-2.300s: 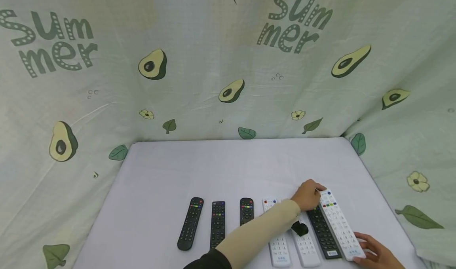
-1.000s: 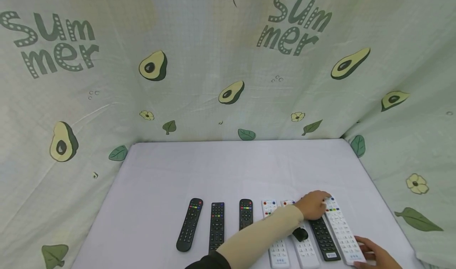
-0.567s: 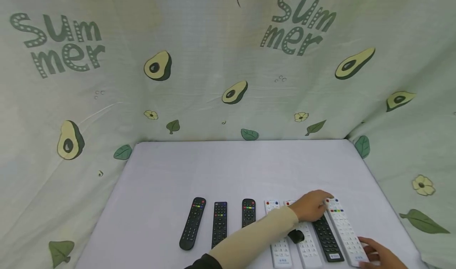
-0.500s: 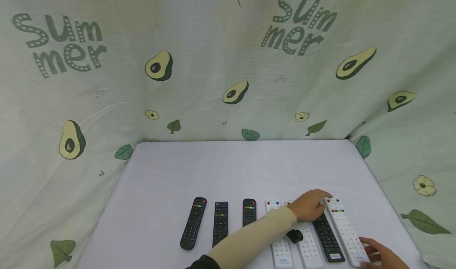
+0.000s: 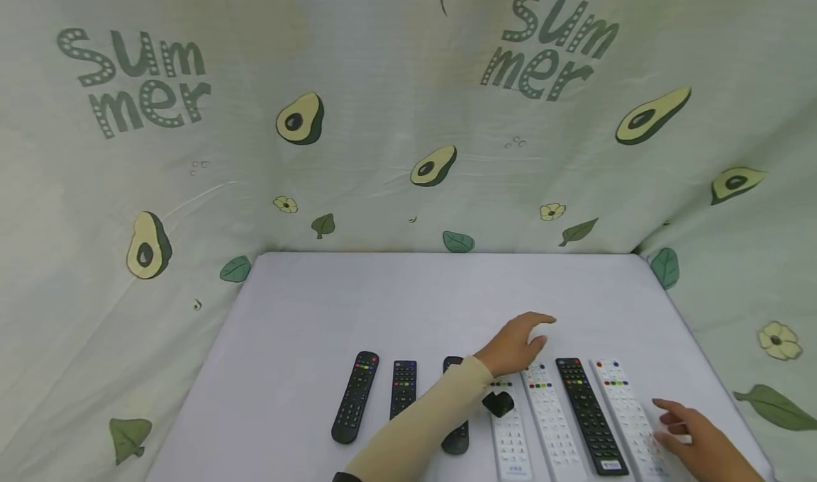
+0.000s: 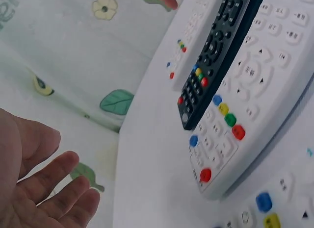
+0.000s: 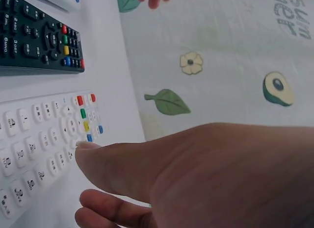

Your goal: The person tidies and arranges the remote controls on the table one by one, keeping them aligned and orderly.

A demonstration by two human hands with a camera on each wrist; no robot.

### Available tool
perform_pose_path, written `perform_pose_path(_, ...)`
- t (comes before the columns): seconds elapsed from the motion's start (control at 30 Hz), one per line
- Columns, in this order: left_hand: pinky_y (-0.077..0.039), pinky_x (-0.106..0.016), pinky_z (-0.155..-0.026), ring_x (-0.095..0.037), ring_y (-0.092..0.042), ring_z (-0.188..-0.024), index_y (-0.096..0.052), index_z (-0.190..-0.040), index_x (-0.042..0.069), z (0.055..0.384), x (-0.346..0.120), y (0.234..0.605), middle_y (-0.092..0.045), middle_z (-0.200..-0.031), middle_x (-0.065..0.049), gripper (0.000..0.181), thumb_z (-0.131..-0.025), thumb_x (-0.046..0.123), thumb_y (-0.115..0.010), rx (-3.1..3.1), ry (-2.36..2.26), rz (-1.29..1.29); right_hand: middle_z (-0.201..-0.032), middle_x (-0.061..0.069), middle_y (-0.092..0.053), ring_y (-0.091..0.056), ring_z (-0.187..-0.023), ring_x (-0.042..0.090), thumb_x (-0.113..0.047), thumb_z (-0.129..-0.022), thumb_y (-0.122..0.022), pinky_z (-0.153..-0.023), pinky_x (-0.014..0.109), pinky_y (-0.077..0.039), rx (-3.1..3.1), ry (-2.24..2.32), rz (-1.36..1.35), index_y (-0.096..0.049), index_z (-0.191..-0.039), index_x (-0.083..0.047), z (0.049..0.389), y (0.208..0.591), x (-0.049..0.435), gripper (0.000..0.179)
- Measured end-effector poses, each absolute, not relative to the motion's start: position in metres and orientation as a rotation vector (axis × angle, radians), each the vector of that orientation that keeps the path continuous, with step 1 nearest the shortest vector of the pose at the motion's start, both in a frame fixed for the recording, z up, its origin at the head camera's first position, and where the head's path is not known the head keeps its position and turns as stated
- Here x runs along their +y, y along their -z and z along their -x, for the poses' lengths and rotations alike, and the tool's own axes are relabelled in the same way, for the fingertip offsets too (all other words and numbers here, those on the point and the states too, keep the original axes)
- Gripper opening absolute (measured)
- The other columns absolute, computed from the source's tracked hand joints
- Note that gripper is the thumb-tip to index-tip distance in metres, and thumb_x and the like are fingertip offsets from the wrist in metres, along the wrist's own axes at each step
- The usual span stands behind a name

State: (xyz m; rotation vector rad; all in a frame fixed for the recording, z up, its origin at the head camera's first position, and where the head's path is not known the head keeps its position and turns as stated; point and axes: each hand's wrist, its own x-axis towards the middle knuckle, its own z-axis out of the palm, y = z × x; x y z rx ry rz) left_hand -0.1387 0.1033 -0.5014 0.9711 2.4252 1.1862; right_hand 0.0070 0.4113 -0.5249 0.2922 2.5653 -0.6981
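My left hand (image 5: 515, 342), in a beige sleeve, hovers beyond the top ends of the white remotes, fingers extended and holding nothing. In the left wrist view, its fingers (image 6: 59, 189) are loosely bent, apart from the remotes. My right hand (image 5: 698, 439) is beside the lower right side of the rightmost white remote control (image 5: 628, 418), its thumb and fingers apart. Whether the thumb (image 7: 105, 162) touches that remote cannot be told. Left of it lie a black remote (image 5: 590, 415) and a white remote (image 5: 554, 425). Another white remote (image 5: 510, 439) is partly hidden by the left wrist.
Further left on the white table (image 5: 306, 312) lie a black remote (image 5: 355, 397), a second black one (image 5: 403, 388) and a third (image 5: 456, 439) partly under the forearm. A patterned cloth (image 5: 364, 78) hangs behind and at the sides.
My left hand has let go of the top end of the rightmost white remote and moved left and away. My right hand has released its lower end. That remote now lies beside the black one.
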Motion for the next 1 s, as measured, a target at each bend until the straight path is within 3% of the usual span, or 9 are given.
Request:
perform_pose_path(0.27, -0.042, -0.03, -0.119, -0.017, -0.047, -0.148, -0.052, -0.155, 0.015, 0.153, 0.064, 0.496, -0.052, -0.159, -0.002, 0.043, -0.112, 0.015, -0.052, 2.467, -1.321, -0.828, -0.11, 0.039, -0.06, -0.061, -0.103, 0.055, -0.004, -0.094, -0.073, -0.084, 0.061, -0.059, 2.749, 0.681, -0.186, -0.046, -0.134, 0.025, 0.019, 0.51, 0.4, 0.056)
perform_pose_path(0.5, -0.049, -0.043, -0.115, -0.034, -0.052, -0.143, -0.052, -0.155, 0.013, 0.162, 0.024, 0.495, -0.053, -0.158, -0.007, 0.043, -0.112, 0.015, -0.052, 2.494, -1.414, -0.726, -0.114, 0.044, -0.055, -0.059, -0.103, 0.056, -0.004, -0.1, -0.066, -0.084, 0.063, -0.058, 2.888, 0.734, -0.119, -0.046, -0.133, 0.026, 0.032, 0.506, 0.399, 0.049)
perform_pose_path(1.0, -0.042, -0.056, -0.119, -0.04, -0.047, -0.146, -0.051, -0.154, 0.004, 0.171, -0.067, 0.485, -0.051, -0.158, -0.016, 0.045, -0.11, 0.01, -0.055, 2.612, -1.539, -0.561, -0.124, 0.047, -0.045, -0.049, -0.109, 0.06, -0.01, -0.11, -0.056, -0.085, 0.072, -0.047, 3.171, 0.787, -0.022, -0.042, -0.137, 0.024, 0.052, 0.511, 0.408, 0.046)
